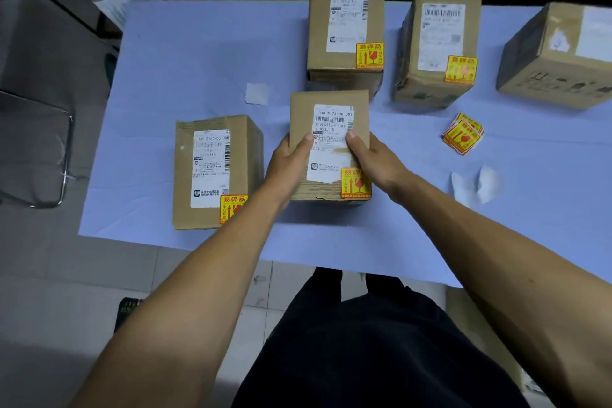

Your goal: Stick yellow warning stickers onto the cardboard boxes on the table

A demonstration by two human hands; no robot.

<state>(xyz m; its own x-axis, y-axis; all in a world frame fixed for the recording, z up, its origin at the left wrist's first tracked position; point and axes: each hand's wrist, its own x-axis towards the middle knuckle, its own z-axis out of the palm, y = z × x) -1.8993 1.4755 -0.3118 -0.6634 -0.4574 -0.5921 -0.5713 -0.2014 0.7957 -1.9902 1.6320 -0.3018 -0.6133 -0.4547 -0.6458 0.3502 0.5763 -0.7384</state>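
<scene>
Seen from above, five cardboard boxes sit on a pale blue table (185, 53). Four carry a yellow warning sticker at the near right corner of the top; the far right box (559, 56) shows none. A loose sticker stack (463, 133) lies to the right, with three white backing scraps around. The left hand (291, 162) and right hand (372, 159) clamp the middle box (329, 142) from either side, thumbs pressed on its white label, fingers wrapped around its sides. Its sticker (356, 183) sits just beside the right hand.

boxes (346, 23) crowd far side, bare table (185, 53) left
</scene>
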